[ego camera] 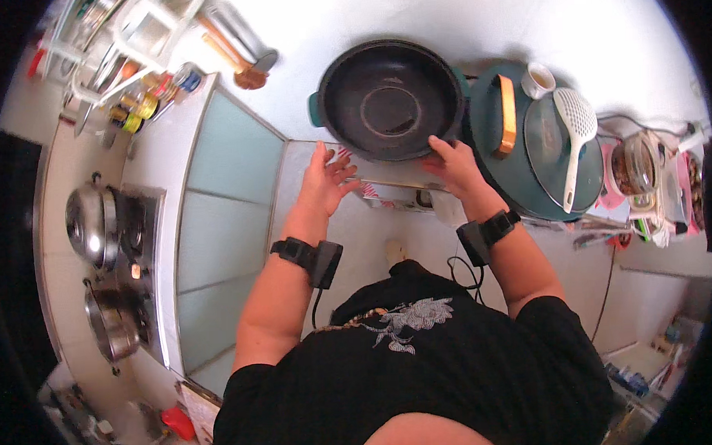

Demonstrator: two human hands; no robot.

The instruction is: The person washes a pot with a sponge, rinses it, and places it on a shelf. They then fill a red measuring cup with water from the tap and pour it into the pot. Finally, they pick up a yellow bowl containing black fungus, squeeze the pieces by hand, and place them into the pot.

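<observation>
In front of me is a round black pan (pixel 390 112) with green side handles, its dark inside facing up and bare. My left hand (pixel 332 185) is just off the pan's near left edge, holding nothing, with its fingers spread. My right hand (pixel 457 169) is at the near right rim. Its thumb overlaps the rim and its other fingers lie just below; whether they grip the pan is unclear. Right of the pan stands a large green cooker (pixel 485 124) with a gold-coloured handle. A glass lid (pixel 544 151) lies on it, with a white slotted skimmer (pixel 576 123) across the lid.
A small white cup (pixel 537 81) stands at the cooker's back edge. Glass food containers (pixel 633 166) are farther right. To the left are a frosted-glass cabinet (pixel 225 174), a stove with a lidded steel pot (pixel 88 226) and an open steel pot (pixel 109 325), and a rack with bottles (pixel 140 103).
</observation>
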